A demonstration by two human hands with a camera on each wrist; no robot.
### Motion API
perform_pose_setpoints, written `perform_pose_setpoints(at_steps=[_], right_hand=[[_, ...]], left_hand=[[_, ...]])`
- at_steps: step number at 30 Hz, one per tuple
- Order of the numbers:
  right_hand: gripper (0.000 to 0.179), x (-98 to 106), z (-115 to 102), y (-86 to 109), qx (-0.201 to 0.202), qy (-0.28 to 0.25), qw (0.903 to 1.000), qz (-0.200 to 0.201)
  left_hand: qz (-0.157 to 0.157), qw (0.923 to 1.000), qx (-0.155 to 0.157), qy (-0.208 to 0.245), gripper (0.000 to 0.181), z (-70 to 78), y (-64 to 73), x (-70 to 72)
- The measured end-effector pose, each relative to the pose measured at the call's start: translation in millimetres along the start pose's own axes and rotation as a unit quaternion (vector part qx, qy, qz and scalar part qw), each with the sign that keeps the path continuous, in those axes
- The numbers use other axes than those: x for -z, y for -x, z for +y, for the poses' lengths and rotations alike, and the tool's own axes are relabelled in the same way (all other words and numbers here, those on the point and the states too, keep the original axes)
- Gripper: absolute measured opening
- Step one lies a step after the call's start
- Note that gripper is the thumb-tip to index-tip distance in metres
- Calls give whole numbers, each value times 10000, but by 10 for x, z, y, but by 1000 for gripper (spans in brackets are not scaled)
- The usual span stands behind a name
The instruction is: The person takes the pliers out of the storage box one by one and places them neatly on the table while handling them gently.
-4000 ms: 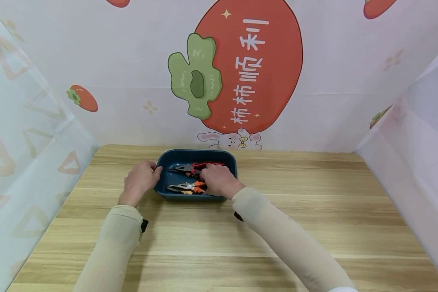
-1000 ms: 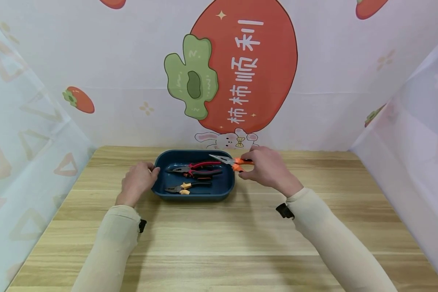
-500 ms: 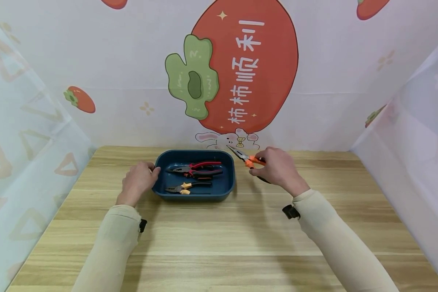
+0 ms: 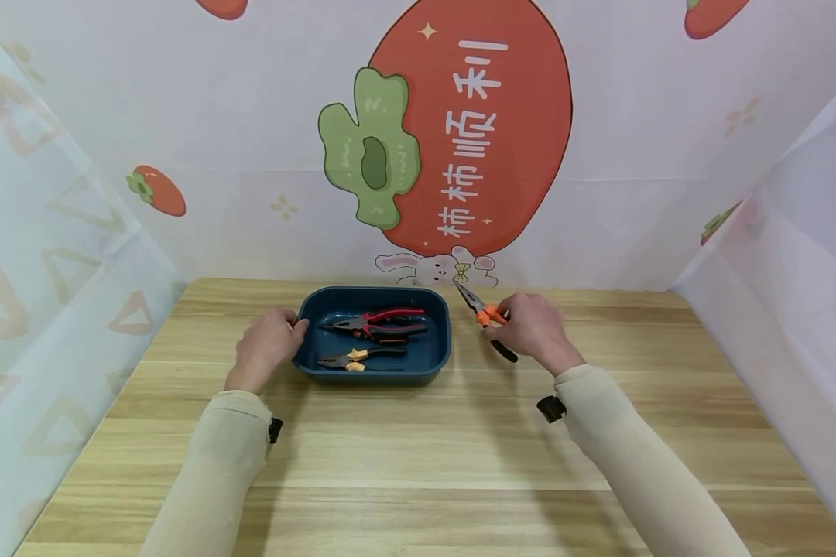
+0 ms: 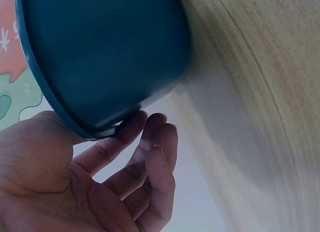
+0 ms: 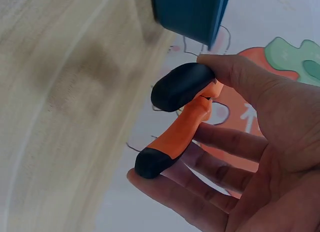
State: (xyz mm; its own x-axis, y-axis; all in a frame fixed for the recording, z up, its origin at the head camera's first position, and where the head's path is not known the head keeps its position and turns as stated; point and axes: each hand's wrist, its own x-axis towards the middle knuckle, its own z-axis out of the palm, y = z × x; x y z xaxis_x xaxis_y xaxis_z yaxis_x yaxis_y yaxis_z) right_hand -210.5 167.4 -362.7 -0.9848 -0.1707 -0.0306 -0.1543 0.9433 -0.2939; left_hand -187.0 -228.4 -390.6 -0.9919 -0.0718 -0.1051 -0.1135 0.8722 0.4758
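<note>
A dark blue rectangular tray [image 4: 432, 373] stands on the table, and my left hand [image 4: 268, 346] pinches its left rim between thumb and fingers. In the left wrist view the thumb is partly hidden behind the tray's rim. To the right of the tray my right hand [image 4: 535, 329] holds orange-and-black long-nose pliers [image 4: 484, 316] by the handles, their pointed nose aimed up and left. The right wrist view shows the thumb on one handle [image 6: 180, 86] and fingers along the other. Inside the tray lie red-and-black pliers [image 4: 376, 321] and yellow-and-black pliers [image 4: 355, 358].
The wooden table [image 4: 390, 464] reaches a printed cloth wall [image 4: 251, 155] right behind the tray. Side curtains [image 4: 56, 232] close off the left and right. Dark wrist straps [image 4: 552, 408] sit at both sleeves.
Over the last four seconds my right hand has lifted the orange pliers out of the tray and moved right, most recently turning and lowering them. My left hand stays on the rim.
</note>
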Motion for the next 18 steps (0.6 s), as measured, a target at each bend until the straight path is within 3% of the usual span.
perform_pose_setpoints(at_steps=[12,18], right_hand=[[33,-200,12,-81,-486,-302,9973,-468],[39,-257,-15,-127,-733,-277,9944,-711]], left_hand=[[35,10000,23,-4,33,19,3,3],[34,10000,31,-48,32,15,-3,6]])
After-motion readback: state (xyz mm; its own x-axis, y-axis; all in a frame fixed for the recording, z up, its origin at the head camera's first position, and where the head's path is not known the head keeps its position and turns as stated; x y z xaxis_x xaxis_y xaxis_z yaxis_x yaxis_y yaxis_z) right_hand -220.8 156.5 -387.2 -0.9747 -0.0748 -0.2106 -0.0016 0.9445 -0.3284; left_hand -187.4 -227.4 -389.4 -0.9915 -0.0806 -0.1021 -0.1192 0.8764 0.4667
